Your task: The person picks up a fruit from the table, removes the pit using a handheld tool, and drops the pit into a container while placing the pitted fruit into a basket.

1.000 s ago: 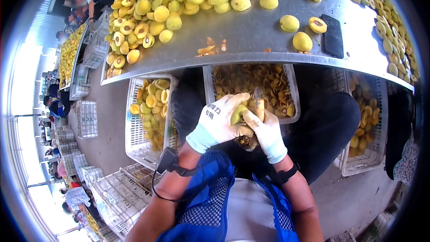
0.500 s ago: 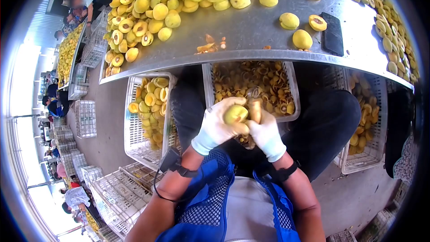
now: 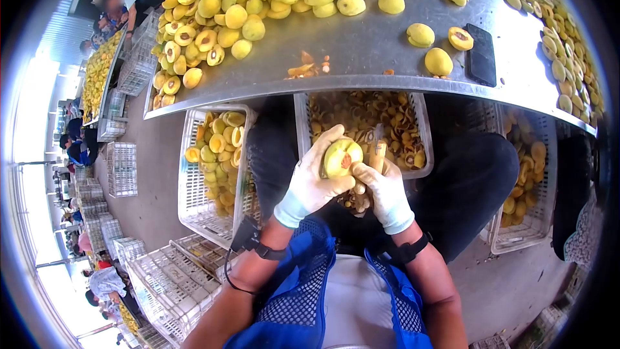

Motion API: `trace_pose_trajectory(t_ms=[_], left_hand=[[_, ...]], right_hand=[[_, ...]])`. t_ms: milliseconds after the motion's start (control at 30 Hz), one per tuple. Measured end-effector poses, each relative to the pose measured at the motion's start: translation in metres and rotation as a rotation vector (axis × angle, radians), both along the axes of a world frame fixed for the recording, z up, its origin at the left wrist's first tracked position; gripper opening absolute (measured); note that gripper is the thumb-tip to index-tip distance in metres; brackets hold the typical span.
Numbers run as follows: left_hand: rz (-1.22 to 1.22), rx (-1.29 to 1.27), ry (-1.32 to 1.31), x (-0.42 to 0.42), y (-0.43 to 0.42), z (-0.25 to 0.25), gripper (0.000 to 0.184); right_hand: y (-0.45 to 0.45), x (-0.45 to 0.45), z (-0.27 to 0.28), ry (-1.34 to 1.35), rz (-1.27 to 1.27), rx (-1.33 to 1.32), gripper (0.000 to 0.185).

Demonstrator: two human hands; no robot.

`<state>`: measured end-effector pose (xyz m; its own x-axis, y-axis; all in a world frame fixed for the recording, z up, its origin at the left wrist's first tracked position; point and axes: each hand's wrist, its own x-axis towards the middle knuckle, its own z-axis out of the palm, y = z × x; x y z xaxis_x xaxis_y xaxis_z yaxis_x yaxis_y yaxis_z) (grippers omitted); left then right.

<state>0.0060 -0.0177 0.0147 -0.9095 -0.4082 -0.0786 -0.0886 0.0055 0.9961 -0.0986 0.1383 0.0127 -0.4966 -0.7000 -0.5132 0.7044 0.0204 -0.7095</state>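
Observation:
In my gloved left hand point(image 3: 311, 178) I hold a yellow-green peach half point(image 3: 341, 158), its cut face with the reddish-brown pit turned up and toward my right hand. My gloved right hand point(image 3: 385, 190) is wrapped round a small tool point(image 3: 377, 150) with a tan handle and a metal end pointing away from me; the exact shape of that end is blurred. The right thumb and fingertips come close to the cut face. Both hands are over my lap, at the near edge of a white crate point(image 3: 424, 148) of brown pits and scraps.
A steel table point(image 3: 361, 45) ahead carries heaped peach halves point(image 3: 236, 16) and a dark phone point(image 3: 480, 55). White crates of peach halves stand left point(image 3: 187, 181) and right point(image 3: 549, 200) of my legs. Stacked crates point(image 3: 171, 278) lie lower left. Other people work at far left.
The peach half has been turned so its cut face and pit now show. My right hand's tool now points upward beside it, with its metal end away from me.

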Motion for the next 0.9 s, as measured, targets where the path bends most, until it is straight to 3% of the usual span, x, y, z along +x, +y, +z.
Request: trace_pose_trajectory(t_ms=[33,133,233,300,433,533,700,900], left_hand=[[0.019,-0.105,-0.040,0.001,0.000,-0.002,0.079],[0.095,-0.107,-0.048,0.003,0.001,-0.006,0.075],[0.086,-0.083,-0.082,0.001,-0.005,0.009,0.077],[0.054,-0.206,-0.034,0.001,-0.013,0.006,0.085],[0.052,-0.284,-0.006,-0.001,-0.009,0.011,0.101],[0.049,-0.433,0.013,-0.003,-0.007,0.000,0.098],[0.142,-0.370,-0.053,-0.013,0.013,0.012,0.080],[0.163,-0.501,0.002,-0.014,0.014,0.002,0.067]], right_hand=[[0.000,0.000,0.001,0.018,0.015,0.033,0.023],[-0.003,0.002,0.005,0.181,0.087,0.113,0.020],[-0.004,0.007,0.014,0.365,0.210,0.179,0.021],[-0.005,0.009,0.018,0.466,0.289,0.212,0.023],[-0.006,0.009,0.018,0.446,0.312,0.202,0.019],[-0.006,0.011,0.015,0.441,0.325,0.198,0.019],[-0.004,0.011,0.009,0.402,0.431,0.200,0.022],[-0.004,0.006,0.015,0.246,0.531,0.262,0.026]])
